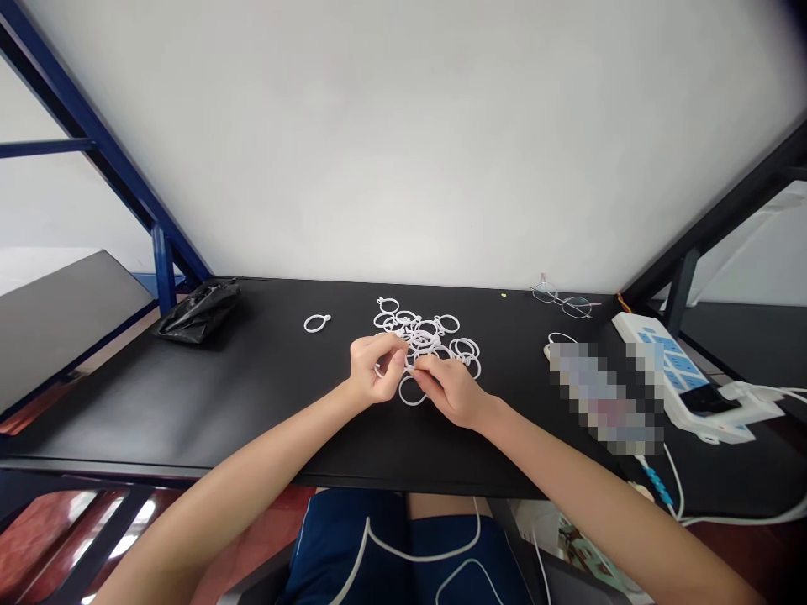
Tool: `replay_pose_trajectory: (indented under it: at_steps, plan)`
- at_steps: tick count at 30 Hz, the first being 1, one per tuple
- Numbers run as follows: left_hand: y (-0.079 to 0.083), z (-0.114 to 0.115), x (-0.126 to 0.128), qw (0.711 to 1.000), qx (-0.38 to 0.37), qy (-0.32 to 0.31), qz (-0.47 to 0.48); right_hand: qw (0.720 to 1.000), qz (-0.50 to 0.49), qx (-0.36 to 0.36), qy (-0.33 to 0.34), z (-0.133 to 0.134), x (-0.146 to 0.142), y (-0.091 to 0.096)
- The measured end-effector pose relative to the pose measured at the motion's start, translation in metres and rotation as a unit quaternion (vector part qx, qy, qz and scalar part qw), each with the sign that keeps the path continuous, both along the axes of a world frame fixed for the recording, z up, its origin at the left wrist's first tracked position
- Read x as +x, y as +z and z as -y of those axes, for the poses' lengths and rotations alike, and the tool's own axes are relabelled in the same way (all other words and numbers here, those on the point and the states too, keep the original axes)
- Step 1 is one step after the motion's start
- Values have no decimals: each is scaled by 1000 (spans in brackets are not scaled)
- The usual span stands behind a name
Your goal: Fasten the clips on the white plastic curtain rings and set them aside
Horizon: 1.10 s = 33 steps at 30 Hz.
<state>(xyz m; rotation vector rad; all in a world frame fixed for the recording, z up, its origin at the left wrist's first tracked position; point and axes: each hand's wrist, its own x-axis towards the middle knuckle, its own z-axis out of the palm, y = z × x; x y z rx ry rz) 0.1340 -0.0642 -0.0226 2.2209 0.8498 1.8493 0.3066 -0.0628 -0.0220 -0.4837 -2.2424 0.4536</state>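
A loose pile of white plastic curtain rings (pixel 424 339), each with a small eyelet, lies on the black table (pixel 265 386). My left hand (pixel 377 368) is closed at the pile's near left side, thumb and forefinger pinched around part of a white ring. Facing it, my right hand (pixel 457 390) pinches a curtain ring (pixel 412 402) by its upper edge, and the loop hangs towards me. The fingertips of both hands almost meet, hiding the exact grip. One single curtain ring (pixel 314 324) sits apart to the left of the pile.
At the left back is a crumpled black plastic bag (pixel 200 311). Eyeglasses (pixel 566 302) lie at the back right, near a white power strip (pixel 684 374) and a pixelated phone-like object (pixel 605 399) with a cable. A white cord (pixel 416 558) crosses my lap.
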Motion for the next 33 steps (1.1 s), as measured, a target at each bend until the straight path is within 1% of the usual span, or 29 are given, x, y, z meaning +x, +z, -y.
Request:
replay_pose_trajectory:
  at_steps: [7, 12, 18, 33]
  plan:
    - [-1, -1, 0, 1000, 26, 4, -2, 1000, -7, 7, 16, 1, -1, 0]
    - [-1, -2, 1, 1000, 25, 5, 6, 1000, -10, -7, 22, 2, -2, 0]
    - [-2, -3, 1, 1000, 18, 1, 18, 999, -25, -13, 17, 0, -3, -6]
    - [-1, -3, 1, 1000, 14, 21, 6, 998, -16, -57, 12, 0, -4, -9]
